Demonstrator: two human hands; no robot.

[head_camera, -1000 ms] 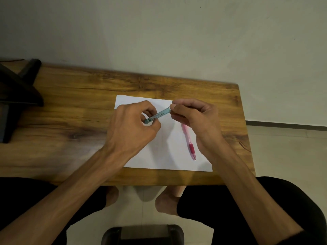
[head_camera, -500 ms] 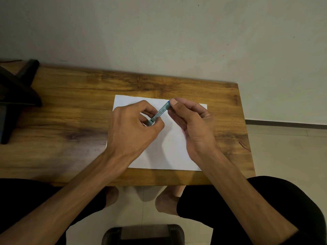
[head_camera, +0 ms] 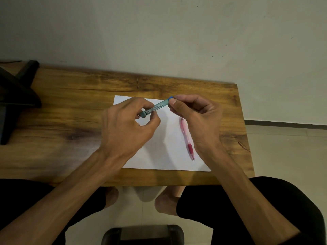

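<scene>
A teal pen (head_camera: 156,107) with a blue end is held above a white sheet of paper (head_camera: 164,149) on the wooden table (head_camera: 70,121). My left hand (head_camera: 127,126) grips the pen's lower left end between thumb and fingers. My right hand (head_camera: 196,119) pinches the blue upper right end with thumb and forefinger. A pink pen (head_camera: 187,138) lies on the sheet, tip toward me, partly under my right hand.
A black stand (head_camera: 16,98) occupies the table's far left. The wall runs right behind the table. The table's right edge (head_camera: 245,131) drops to a tiled floor. My knees and a dark stool (head_camera: 143,235) are below the near edge.
My right hand shifted right and back, uncovering the pink pen that it hid half a second ago. The teal pen tilted flatter and its blue end now shows.
</scene>
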